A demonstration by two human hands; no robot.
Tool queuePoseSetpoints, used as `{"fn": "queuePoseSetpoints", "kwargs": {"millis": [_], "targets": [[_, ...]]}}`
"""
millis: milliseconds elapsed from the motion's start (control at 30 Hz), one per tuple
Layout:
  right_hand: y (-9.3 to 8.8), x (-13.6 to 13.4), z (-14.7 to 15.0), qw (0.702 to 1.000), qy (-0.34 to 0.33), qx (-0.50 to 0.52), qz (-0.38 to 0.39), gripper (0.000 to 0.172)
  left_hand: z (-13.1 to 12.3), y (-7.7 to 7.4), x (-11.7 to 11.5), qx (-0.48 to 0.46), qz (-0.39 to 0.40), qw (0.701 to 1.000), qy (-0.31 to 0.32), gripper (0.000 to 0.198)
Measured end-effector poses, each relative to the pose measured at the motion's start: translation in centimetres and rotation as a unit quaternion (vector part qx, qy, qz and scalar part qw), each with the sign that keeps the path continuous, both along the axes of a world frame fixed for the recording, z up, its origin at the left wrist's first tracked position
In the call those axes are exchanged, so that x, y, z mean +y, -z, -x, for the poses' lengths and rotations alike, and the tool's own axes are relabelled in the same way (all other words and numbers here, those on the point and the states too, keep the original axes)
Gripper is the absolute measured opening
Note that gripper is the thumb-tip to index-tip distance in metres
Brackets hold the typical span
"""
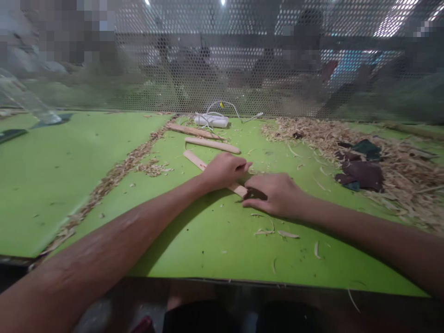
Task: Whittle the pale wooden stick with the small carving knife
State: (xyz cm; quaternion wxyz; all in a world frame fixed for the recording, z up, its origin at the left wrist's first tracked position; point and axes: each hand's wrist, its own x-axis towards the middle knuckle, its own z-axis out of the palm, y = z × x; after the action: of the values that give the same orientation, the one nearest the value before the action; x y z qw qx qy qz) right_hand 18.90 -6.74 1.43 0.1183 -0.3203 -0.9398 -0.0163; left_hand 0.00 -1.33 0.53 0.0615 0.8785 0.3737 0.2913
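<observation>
A flat wooden stick (194, 160) lies slanted on the green table (215, 236). My left hand (224, 169) is closed over its middle, fingers curled on the stick. My right hand (274, 194) rests at the stick's near end (239, 189), fingers bent and pressed together against it; what lies under the palm is hidden. Two more carved wooden sticks (212, 144) (192, 131) lie just beyond, side by side.
A big heap of wood shavings (388, 162) with dark cloth scraps (362, 173) fills the right. A line of shavings (111, 178) runs along the mat seam at left. A white power strip with cables (211, 120) sits by the mesh screen (222, 60); people sit behind it.
</observation>
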Motion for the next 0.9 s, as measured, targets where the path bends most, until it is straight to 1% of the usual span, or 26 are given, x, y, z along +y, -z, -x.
{"fn": "queuePoseSetpoints", "kwargs": {"millis": [133, 233, 333, 400, 433, 500, 567, 633, 700, 767, 833, 900], "targets": [[0.1, -0.2, 0.4, 0.998, 0.01, -0.034, -0.057, 0.032, 0.2, 0.1, 0.1, -0.039, -0.023, 0.999, -0.004, 0.043], [0.3, -0.5, 0.7, 0.995, 0.018, -0.044, -0.089, 0.04, 0.3, 0.1, 0.0, -0.072, -0.035, 0.997, -0.009, 0.042], [0.5, -0.7, 1.0, 0.996, 0.035, -0.038, -0.079, 0.044, 0.4, 0.1, -0.2, -0.093, -0.044, 0.995, -0.005, 0.041], [0.6, -0.7, 1.1, 0.997, 0.049, -0.025, -0.058, 0.041, 0.3, 0.1, -0.4, -0.093, -0.047, 0.995, 0.007, 0.04], [0.5, -0.6, 1.1, 0.998, 0.046, -0.018, -0.036, 0.039, 0.2, 0.2, -0.4, -0.089, -0.047, 0.995, 0.013, 0.04], [0.1, -0.2, 0.8, 0.999, 0.017, -0.009, 0.034, 0.033, 0.1, 0.2, -0.3, -0.079, -0.047, 0.995, 0.023, 0.041], [-0.7, 0.3, 0.0, 0.993, -0.007, -0.011, 0.114, 0.028, 0.0, 0.2, -0.2, -0.072, -0.047, 0.996, 0.028, 0.041], [-1.6, 0.8, -0.9, 0.987, -0.001, -0.021, 0.159, 0.026, 0.0, 0.2, 0.0, -0.069, -0.047, 0.996, 0.029, 0.042], [-2.3, 1.3, -1.8, 0.985, -0.006, -0.037, 0.167, 0.026, -0.1, 0.2, 0.1, -0.07, -0.049, 0.996, 0.028, 0.043], [-2.5, 1.6, -2.2, 0.985, -0.039, -0.052, 0.16, 0.023, 0.0, 0.3, 0.1, -0.074, -0.054, 0.995, 0.026, 0.045], [-2.2, 1.7, -2.2, 0.985, -0.082, -0.064, 0.137, 0.02, 0.1, 0.5, 0.0, -0.09, -0.063, 0.994, 0.025, 0.047], [-1.5, 1.7, -1.8, 0.987, -0.119, -0.07, 0.088, 0.02, 0.2, 0.6, -0.2, -0.13, -0.07, 0.989, 0.027, 0.049]]}}
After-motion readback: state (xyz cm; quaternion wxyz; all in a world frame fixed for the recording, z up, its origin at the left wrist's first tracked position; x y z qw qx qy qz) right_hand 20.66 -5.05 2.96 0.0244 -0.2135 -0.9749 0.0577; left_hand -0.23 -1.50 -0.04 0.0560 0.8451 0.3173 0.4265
